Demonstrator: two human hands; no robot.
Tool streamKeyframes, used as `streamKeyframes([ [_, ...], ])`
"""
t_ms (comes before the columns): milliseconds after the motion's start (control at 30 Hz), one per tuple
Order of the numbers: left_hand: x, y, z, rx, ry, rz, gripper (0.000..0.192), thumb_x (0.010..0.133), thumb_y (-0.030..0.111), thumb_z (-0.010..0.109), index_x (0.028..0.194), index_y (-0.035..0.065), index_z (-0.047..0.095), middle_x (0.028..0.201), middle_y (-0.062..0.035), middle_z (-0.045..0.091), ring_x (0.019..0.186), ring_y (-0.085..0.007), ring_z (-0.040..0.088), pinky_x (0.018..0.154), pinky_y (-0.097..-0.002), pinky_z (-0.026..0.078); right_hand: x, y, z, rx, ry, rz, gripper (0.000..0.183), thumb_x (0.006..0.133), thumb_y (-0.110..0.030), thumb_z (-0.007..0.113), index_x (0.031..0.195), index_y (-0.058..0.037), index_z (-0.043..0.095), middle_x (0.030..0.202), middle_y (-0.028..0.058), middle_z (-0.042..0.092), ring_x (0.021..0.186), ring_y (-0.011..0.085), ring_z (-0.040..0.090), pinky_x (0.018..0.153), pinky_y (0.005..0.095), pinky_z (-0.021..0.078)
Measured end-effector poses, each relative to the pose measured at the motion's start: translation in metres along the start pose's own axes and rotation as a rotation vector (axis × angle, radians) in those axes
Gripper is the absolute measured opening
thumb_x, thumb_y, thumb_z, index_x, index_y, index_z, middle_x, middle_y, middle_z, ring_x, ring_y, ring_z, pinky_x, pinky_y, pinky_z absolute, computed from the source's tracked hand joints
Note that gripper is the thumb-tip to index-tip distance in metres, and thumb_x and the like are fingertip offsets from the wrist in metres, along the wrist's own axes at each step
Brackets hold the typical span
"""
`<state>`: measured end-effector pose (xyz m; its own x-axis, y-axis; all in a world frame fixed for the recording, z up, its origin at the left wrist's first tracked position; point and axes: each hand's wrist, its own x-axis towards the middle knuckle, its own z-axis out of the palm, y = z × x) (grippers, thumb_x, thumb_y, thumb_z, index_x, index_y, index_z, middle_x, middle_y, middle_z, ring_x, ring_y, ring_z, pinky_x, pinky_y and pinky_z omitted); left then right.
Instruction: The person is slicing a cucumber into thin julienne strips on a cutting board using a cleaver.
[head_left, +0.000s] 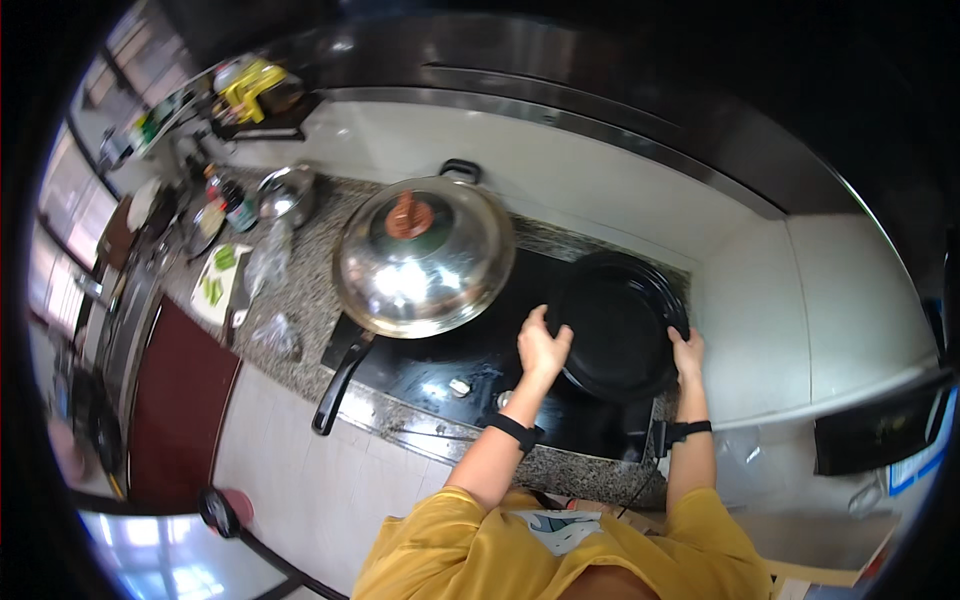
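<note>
A round black pan (619, 330) sits over the right side of the black glass cooktop (435, 375). My left hand (544, 343) grips its left rim, and my right hand (686, 351) holds the rim on the right. The undersides of both grips are hidden. To the left stands a wok with a long black handle (341, 390), covered by a domed steel lid (424, 262) with a reddish-brown knob (409, 216). A control knob (460, 388) shows on the cooktop's front part.
Left on the granite counter (300, 247) are a white cutting board (202, 296) with cut green vegetable pieces, a knife (238, 300), plastic bags (277, 337), a steel bowl (285, 196) and bottles (236, 206). A tiled wall (750, 300) borders the right side.
</note>
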<state>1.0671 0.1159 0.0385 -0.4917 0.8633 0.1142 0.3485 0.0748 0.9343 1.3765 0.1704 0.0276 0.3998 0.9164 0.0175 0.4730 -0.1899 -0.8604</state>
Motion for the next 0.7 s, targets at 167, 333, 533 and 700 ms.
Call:
streamKeyframes([
  [167, -0.022, 0.019, -0.006, -0.013, -0.038, 0.014, 0.063, 0.078, 0.003, 0.066, 0.138, -0.0046, 0.048, 0.116, -0.0267, 0.059, 0.11, -0.0421, 0.059, 0.098, -0.0446, 0.048, 0.014, 0.023, -0.006, 0.098, -0.013, 0.013, 0.034, 0.086, -0.021, 0.075, 0.107, 0.0047, 0.065, 0.097, 0.014, 0.071, 0.09, 0.0226, 0.064, 0.086, 0.0354, 0.0483],
  [333, -0.02, 0.016, -0.008, -0.032, -0.047, -0.088, 0.065, 0.079, 0.0, 0.071, 0.14, -0.0029, 0.048, 0.109, -0.0213, 0.058, 0.107, -0.0383, 0.059, 0.097, -0.0423, 0.047, 0.009, 0.013, -0.001, 0.084, -0.071, 0.021, 0.037, 0.089, -0.022, 0.074, 0.112, 0.0054, 0.063, 0.105, 0.0161, 0.07, 0.096, 0.0245, 0.063, 0.09, 0.0355, 0.0477],
  [533, -0.013, 0.008, -0.004, -0.069, -0.02, -0.026, 0.063, 0.077, 0.001, 0.072, 0.137, -0.0028, 0.051, 0.106, -0.02, 0.059, 0.103, -0.0376, 0.06, 0.092, -0.0418, 0.048, -0.003, -0.004, -0.002, -0.048, -0.003, -0.006, 0.054, 0.088, -0.024, 0.074, 0.126, 0.0106, 0.057, 0.119, 0.0213, 0.067, 0.108, 0.0279, 0.063, 0.097, 0.0364, 0.0458],
  [700, -0.012, -0.003, -0.001, -0.116, -0.014, 0.052, 0.066, 0.076, 0.002, 0.074, 0.138, -0.003, 0.051, 0.093, -0.0161, 0.057, 0.085, -0.0322, 0.06, 0.08, -0.0401, 0.05, 0.006, 0.003, -0.002, -0.094, 0.013, 0.006, 0.046, 0.088, -0.028, 0.074, 0.116, 0.0064, 0.063, 0.108, 0.0163, 0.07, 0.095, 0.0246, 0.065, 0.09, 0.0356, 0.0485],
])
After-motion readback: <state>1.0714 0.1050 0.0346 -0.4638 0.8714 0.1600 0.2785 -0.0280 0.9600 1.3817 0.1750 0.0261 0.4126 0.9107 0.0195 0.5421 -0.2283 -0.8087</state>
